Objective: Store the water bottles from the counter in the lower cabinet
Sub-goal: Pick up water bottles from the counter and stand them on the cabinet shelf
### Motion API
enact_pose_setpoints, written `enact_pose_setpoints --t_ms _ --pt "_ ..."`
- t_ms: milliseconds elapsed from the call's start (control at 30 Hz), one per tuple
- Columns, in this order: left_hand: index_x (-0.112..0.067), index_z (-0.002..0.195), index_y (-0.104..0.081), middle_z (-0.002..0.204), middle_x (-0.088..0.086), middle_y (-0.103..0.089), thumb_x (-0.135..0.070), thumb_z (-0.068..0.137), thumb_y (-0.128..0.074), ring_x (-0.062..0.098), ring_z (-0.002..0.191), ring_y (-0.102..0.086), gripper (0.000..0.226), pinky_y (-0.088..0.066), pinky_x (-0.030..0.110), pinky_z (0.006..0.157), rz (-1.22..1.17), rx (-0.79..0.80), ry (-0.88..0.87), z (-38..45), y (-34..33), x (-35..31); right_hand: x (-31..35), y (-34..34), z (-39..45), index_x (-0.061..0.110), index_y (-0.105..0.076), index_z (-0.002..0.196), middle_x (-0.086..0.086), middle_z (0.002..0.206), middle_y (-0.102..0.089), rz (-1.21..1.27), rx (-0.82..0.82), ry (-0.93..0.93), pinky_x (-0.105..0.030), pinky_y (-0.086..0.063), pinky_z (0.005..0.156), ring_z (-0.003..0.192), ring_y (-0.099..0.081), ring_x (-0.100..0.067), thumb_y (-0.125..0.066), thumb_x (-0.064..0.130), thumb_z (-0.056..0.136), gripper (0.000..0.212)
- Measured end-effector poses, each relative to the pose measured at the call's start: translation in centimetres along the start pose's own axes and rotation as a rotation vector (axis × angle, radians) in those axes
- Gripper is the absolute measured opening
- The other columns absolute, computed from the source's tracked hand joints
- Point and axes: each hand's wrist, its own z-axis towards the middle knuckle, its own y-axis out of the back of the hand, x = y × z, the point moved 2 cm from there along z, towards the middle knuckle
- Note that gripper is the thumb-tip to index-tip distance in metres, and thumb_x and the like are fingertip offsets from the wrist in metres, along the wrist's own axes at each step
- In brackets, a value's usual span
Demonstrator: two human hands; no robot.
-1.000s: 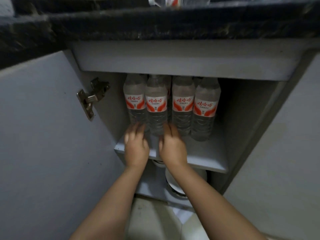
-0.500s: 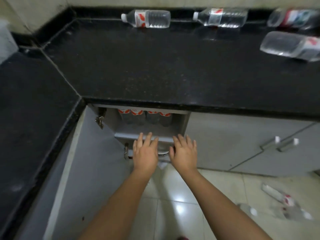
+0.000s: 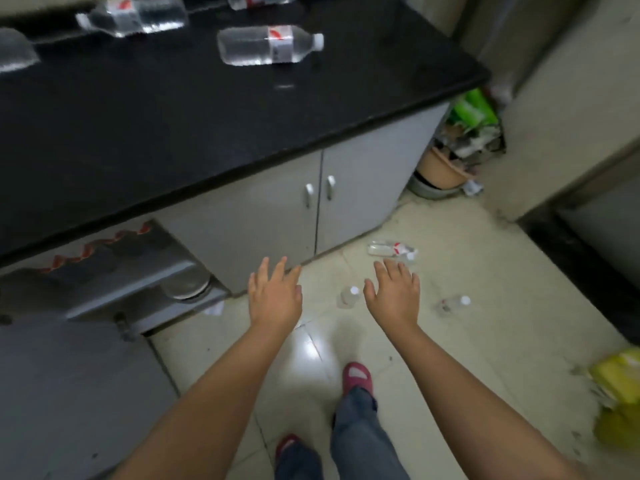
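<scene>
Both hands, left hand (image 3: 275, 297) and right hand (image 3: 393, 294), are hovering with an open, empty grip beside the black tabletop (image 3: 194, 119), where a water bottle (image 3: 268, 45) is lying near its far edge.

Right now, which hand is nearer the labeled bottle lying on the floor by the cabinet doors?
Right. The right hand hovers just below the floor bottle, its fingertips nearly reaching it in the image. The left hand is off to the bottle's left, clearly apart.

counter bottles (image 3: 268, 48): 4 | floor bottles (image 3: 393, 250): 3 | hands (image 3: 275, 299): 2
</scene>
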Motion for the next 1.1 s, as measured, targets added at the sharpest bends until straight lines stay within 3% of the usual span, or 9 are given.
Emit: enact_pose_setpoints --t_ms 267,433,567,733,833,933,1100 --pt "-0.028 0.139 -0.027 0.153 -0.003 -0.018 -0.029 0.096 -0.031 0.024 0.142 -0.006 0.043 -0.009 0.042 0.114 0.024 0.144 -0.073 4.5 -6.3 -13.1 -18.5 3.8 2.5 0.011 -0.039 0.134 -0.009 0.144 -0.037 -0.063 0.039 -0.306 -0.042 -0.017 0.110 0.135 -0.027 -0.026 -0.041 0.028 0.093 0.045" --pt "-0.028 0.141 -0.022 0.153 -0.003 -0.018 -0.030 0.097 -0.028 0.023 0.142 -0.006 0.044 -0.013 0.039 0.115 0.049 0.243 0.013 10.3 -13.3 -19.9 -27.5 1.7 10.6 0.014 -0.037 0.135 -0.006 0.145 -0.036 -0.152 0.148 -0.240 -0.039 -0.018 0.110 0.135 -0.027 -0.022 -0.036 0.032 0.094 0.045" --pt "-0.027 0.140 -0.024 0.153 -0.002 -0.019 -0.030 0.096 -0.029 0.024 0.142 -0.008 0.044 -0.015 0.038 0.114 0.074 0.277 0.027 16.1 -17.3 -23.0 -30.9 -0.9 17.1 0.013 -0.037 0.135 -0.006 0.145 -0.036 -0.139 0.224 -0.173 -0.038 -0.018 0.109 0.134 -0.028 -0.021 -0.036 0.031 0.094 0.044" --pt "-0.026 0.141 -0.022 0.153 -0.002 -0.018 -0.031 0.096 -0.030 0.025 0.141 -0.009 0.046 -0.019 0.037 0.114 0.101 0.342 0.096 20.9 -24.8 -22.9 -34.7 -7.6 22.3 0.015 -0.036 0.135 -0.004 0.145 -0.036 -0.187 0.361 -0.140 -0.039 -0.020 0.110 0.134 -0.028 -0.020 -0.036 0.033 0.094 0.045" --pt "-0.025 0.142 -0.019 0.153 -0.002 -0.016 -0.031 0.095 -0.033 0.026 0.141 -0.010 0.049 -0.022 0.036 0.112 0.101 0.391 0.138 23.8 -29.8 -21.3 -36.6 -12.9 26.3 0.018 -0.034 0.136 -0.002 0.146 -0.034 -0.253 0.418 -0.137 -0.042 -0.013 0.112 0.136 -0.024 -0.020 -0.036 0.035 0.094 0.045" --pt "-0.018 0.142 -0.020 0.152 0.003 -0.020 -0.028 0.094 -0.040 0.025 0.137 -0.021 0.053 -0.029 0.033 0.108 0.043 0.431 0.195 26.1 -35.3 -18.8 -37.6 -19.1 29.5 0.018 -0.036 0.135 -0.002 0.143 -0.040 -0.246 0.420 -0.127 -0.048 -0.010 0.112 0.136 -0.026 -0.023 -0.043 0.035 0.092 0.046" --pt "-0.011 0.139 -0.024 0.147 0.008 -0.029 -0.028 0.088 -0.052 0.026 0.130 -0.034 0.060 -0.035 0.034 0.103 0.009 0.494 0.243 27.9 -43.2 -15.5 -38.9 -27.8 32.8 0.012 -0.030 0.137 -0.015 0.144 -0.033 -0.127 0.387 -0.081 -0.045 -0.029 0.104 0.128 -0.034 -0.033 -0.055 0.024 0.088 0.057"
